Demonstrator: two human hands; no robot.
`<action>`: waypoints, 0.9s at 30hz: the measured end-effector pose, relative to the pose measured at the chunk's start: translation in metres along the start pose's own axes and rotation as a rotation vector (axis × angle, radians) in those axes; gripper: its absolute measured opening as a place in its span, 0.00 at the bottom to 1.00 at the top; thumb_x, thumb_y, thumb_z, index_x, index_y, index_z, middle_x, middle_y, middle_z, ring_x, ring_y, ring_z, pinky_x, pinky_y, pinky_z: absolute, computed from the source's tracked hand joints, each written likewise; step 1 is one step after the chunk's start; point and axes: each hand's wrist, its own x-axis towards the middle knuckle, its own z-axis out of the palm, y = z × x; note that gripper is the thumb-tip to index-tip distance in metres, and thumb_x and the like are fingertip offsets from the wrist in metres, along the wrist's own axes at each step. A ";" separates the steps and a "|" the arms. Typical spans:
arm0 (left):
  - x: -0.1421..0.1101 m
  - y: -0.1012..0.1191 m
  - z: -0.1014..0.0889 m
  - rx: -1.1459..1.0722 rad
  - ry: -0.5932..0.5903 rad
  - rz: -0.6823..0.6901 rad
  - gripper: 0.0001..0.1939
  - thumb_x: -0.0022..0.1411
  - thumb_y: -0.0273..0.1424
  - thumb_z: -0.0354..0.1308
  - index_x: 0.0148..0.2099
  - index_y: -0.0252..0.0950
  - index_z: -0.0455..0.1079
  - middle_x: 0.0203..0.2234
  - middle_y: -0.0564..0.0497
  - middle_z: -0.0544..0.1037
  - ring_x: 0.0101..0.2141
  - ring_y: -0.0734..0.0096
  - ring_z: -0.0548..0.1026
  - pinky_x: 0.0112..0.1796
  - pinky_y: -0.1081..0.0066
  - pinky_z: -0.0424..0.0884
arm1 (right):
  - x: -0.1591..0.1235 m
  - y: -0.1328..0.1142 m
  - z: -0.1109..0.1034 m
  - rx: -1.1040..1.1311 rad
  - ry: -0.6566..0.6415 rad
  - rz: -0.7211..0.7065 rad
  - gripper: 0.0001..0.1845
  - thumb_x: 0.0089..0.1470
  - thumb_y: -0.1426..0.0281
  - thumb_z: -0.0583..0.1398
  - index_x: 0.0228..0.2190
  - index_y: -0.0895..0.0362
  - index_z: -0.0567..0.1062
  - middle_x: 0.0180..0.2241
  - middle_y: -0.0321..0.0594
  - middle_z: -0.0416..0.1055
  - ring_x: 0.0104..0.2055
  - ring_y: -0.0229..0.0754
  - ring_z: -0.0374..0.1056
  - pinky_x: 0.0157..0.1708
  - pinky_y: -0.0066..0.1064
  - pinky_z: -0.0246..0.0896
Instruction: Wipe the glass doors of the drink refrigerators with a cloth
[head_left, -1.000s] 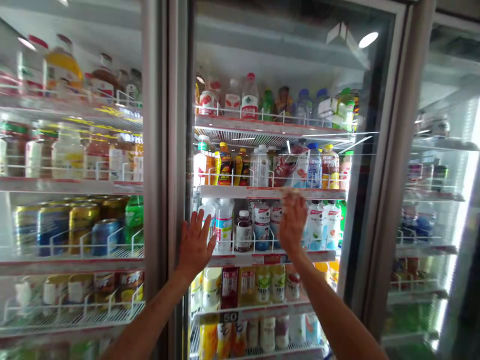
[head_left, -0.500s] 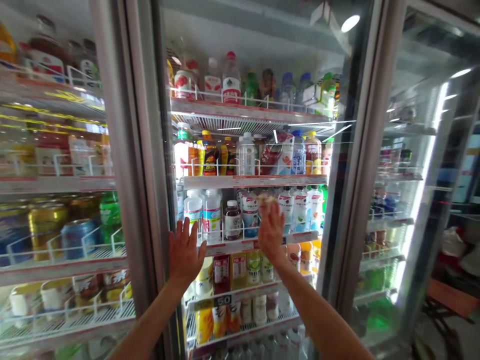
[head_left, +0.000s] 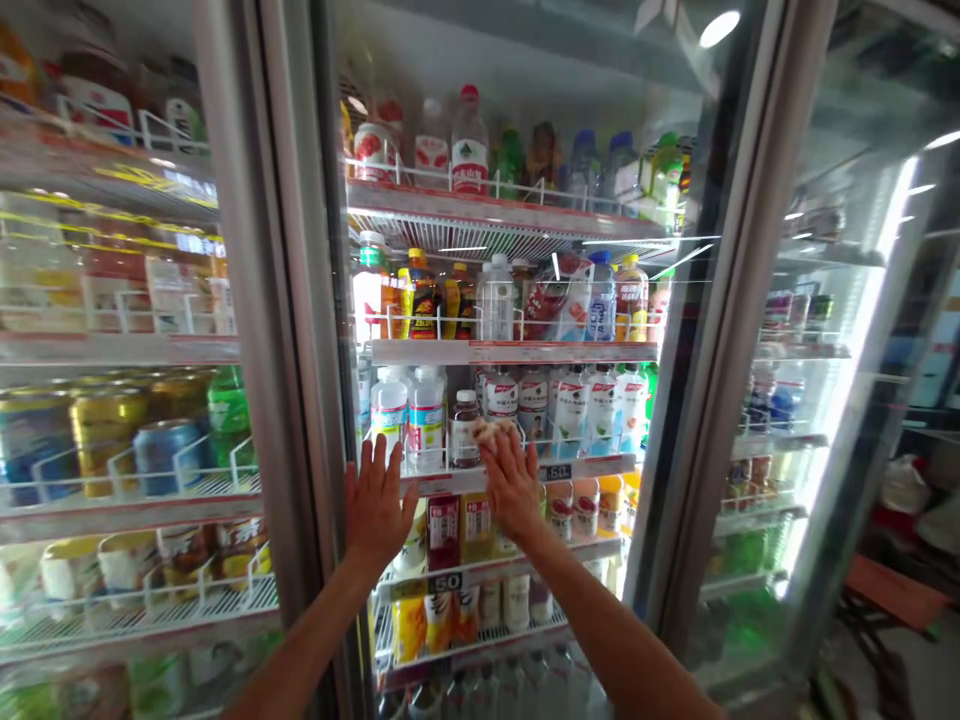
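My left hand [head_left: 378, 508] lies flat with fingers spread at the left side of the glass door [head_left: 555, 70], beside its metal frame [head_left: 300, 300]. It holds nothing. My right hand [head_left: 514, 495] is laid on the same glass, lower middle, with a pale crumpled cloth [head_left: 492, 431] under its fingertips. The cloth is mostly hidden by the fingers. Behind the glass, near my right hand, stands a dark bottle with a white label [head_left: 465, 430]. Clear bottles with pink and blue labels [head_left: 426, 415] stand behind the left fingers.
Shelves of bottled drinks fill the cooler behind the door. To the left, another cooler section holds cans [head_left: 166, 455] and bottles. On the right is a further glass door with a bright light strip [head_left: 855, 330]. An orange-brown flat surface [head_left: 896, 595] sits low at far right.
My right hand has moved the cloth left and down across the glass. My left hand stays flat near the frame. The view has swung to the right.
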 end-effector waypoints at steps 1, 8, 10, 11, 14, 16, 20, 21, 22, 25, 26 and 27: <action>0.000 0.000 -0.001 -0.001 -0.003 -0.002 0.37 0.61 0.32 0.50 0.66 0.40 0.33 0.64 0.46 0.43 0.63 0.58 0.42 0.60 0.52 0.43 | -0.005 0.000 -0.001 -0.003 -0.029 -0.047 0.32 0.55 0.73 0.49 0.60 0.51 0.50 0.63 0.43 0.48 0.66 0.48 0.36 0.61 0.51 0.33; -0.015 0.004 -0.005 0.004 -0.082 -0.007 0.37 0.61 0.30 0.50 0.66 0.40 0.32 0.64 0.44 0.44 0.63 0.56 0.43 0.59 0.51 0.48 | -0.020 0.057 -0.010 -0.147 0.206 0.469 0.30 0.58 0.73 0.45 0.61 0.56 0.47 0.63 0.53 0.43 0.66 0.51 0.37 0.58 0.57 0.40; -0.018 0.006 -0.004 0.006 -0.081 -0.019 0.38 0.61 0.30 0.50 0.66 0.39 0.32 0.64 0.44 0.43 0.63 0.56 0.42 0.59 0.50 0.48 | -0.024 0.041 -0.005 -0.107 0.147 0.338 0.31 0.57 0.73 0.47 0.61 0.56 0.47 0.63 0.52 0.43 0.66 0.51 0.36 0.58 0.54 0.41; -0.018 0.007 -0.003 0.006 -0.078 -0.024 0.38 0.61 0.31 0.50 0.66 0.39 0.31 0.64 0.43 0.43 0.63 0.55 0.42 0.59 0.50 0.47 | -0.027 0.033 -0.003 -0.086 0.092 0.231 0.31 0.57 0.73 0.48 0.61 0.55 0.48 0.63 0.51 0.44 0.66 0.50 0.36 0.59 0.53 0.40; -0.018 0.007 -0.003 0.003 -0.081 -0.024 0.38 0.61 0.31 0.50 0.66 0.39 0.31 0.64 0.44 0.42 0.63 0.56 0.42 0.59 0.50 0.47 | -0.036 0.040 -0.005 -0.085 0.002 0.085 0.28 0.56 0.73 0.49 0.58 0.54 0.56 0.60 0.49 0.53 0.65 0.49 0.42 0.60 0.51 0.37; -0.020 0.006 -0.005 0.002 -0.096 -0.019 0.37 0.62 0.31 0.49 0.66 0.40 0.32 0.64 0.44 0.43 0.63 0.57 0.43 0.59 0.51 0.47 | -0.038 0.070 -0.013 -0.138 0.083 0.256 0.26 0.57 0.72 0.48 0.57 0.54 0.58 0.59 0.50 0.56 0.63 0.48 0.46 0.59 0.52 0.38; -0.027 0.007 -0.006 -0.005 -0.108 -0.012 0.36 0.62 0.31 0.48 0.66 0.40 0.32 0.64 0.45 0.43 0.63 0.57 0.43 0.59 0.51 0.47 | -0.037 0.104 -0.021 -0.203 0.306 0.646 0.28 0.59 0.71 0.43 0.61 0.58 0.48 0.62 0.58 0.46 0.64 0.52 0.42 0.54 0.58 0.45; -0.029 0.007 -0.005 -0.008 -0.106 -0.015 0.36 0.62 0.31 0.48 0.66 0.39 0.32 0.64 0.45 0.42 0.63 0.57 0.42 0.59 0.51 0.47 | -0.039 0.095 -0.019 -0.199 0.310 0.648 0.29 0.58 0.71 0.43 0.61 0.58 0.47 0.62 0.57 0.44 0.65 0.51 0.41 0.54 0.56 0.46; -0.030 0.008 -0.004 -0.013 -0.104 -0.021 0.37 0.62 0.31 0.48 0.66 0.39 0.31 0.64 0.44 0.42 0.63 0.56 0.42 0.59 0.51 0.47 | -0.041 0.081 -0.015 -0.183 0.280 0.597 0.29 0.58 0.71 0.43 0.61 0.58 0.48 0.62 0.56 0.44 0.65 0.51 0.41 0.55 0.54 0.47; -0.031 0.011 -0.001 -0.028 -0.086 -0.031 0.37 0.62 0.31 0.49 0.66 0.39 0.31 0.64 0.44 0.40 0.63 0.56 0.41 0.59 0.50 0.46 | -0.053 0.033 -0.004 -0.086 0.086 0.278 0.29 0.56 0.73 0.47 0.59 0.54 0.53 0.61 0.49 0.50 0.65 0.48 0.42 0.58 0.48 0.45; -0.031 0.012 -0.001 -0.031 -0.084 -0.033 0.37 0.61 0.31 0.49 0.66 0.39 0.32 0.64 0.44 0.41 0.63 0.56 0.41 0.59 0.50 0.46 | -0.056 0.025 -0.002 -0.058 0.025 0.171 0.29 0.56 0.73 0.48 0.59 0.53 0.53 0.61 0.48 0.51 0.65 0.48 0.42 0.59 0.48 0.42; -0.032 0.012 -0.001 -0.032 -0.085 -0.033 0.37 0.61 0.31 0.49 0.66 0.39 0.32 0.64 0.44 0.41 0.63 0.56 0.41 0.59 0.50 0.46 | -0.058 0.023 -0.003 -0.045 -0.012 0.101 0.30 0.56 0.74 0.49 0.59 0.53 0.53 0.61 0.48 0.51 0.65 0.48 0.42 0.60 0.49 0.40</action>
